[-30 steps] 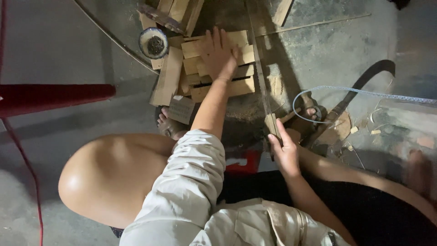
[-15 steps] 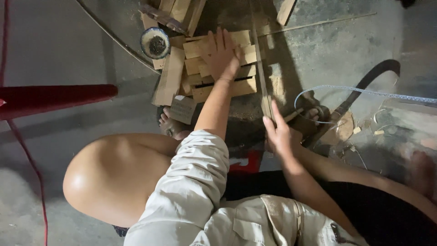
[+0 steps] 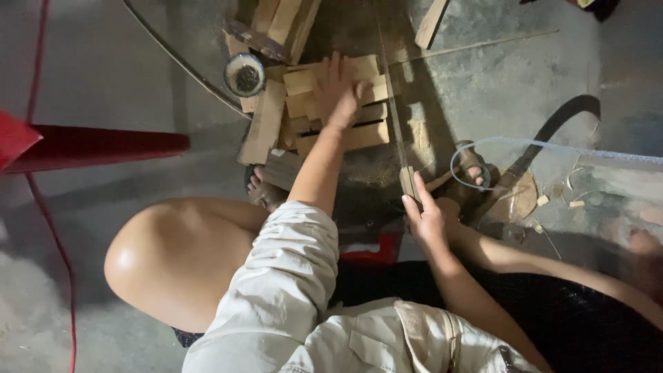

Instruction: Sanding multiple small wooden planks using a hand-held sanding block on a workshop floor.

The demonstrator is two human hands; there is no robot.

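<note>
My left hand (image 3: 336, 90) lies flat, fingers spread, on a low stack of pale wooden slats (image 3: 359, 135) on the concrete floor. My right hand (image 3: 425, 220) is closed on the wooden handle (image 3: 409, 183) of a thin hand saw. Its long narrow blade (image 3: 388, 90) runs away from me along the right ends of the slats, just right of my left hand. Sawdust lies below the stack. I am squatting, with my bare left knee (image 3: 176, 255) in the foreground.
A round tin with dark contents (image 3: 246, 74) stands left of the slats, with more wood offcuts (image 3: 280, 24) beyond. A red bar (image 3: 103, 146) and red cord (image 3: 52, 235) are at left. A curved dark strip (image 3: 556, 128) and clear tubing (image 3: 525, 144) lie right.
My right hand pushed the saw forward, then drew it slightly back toward me. My left hand stayed pressed on the slats.
</note>
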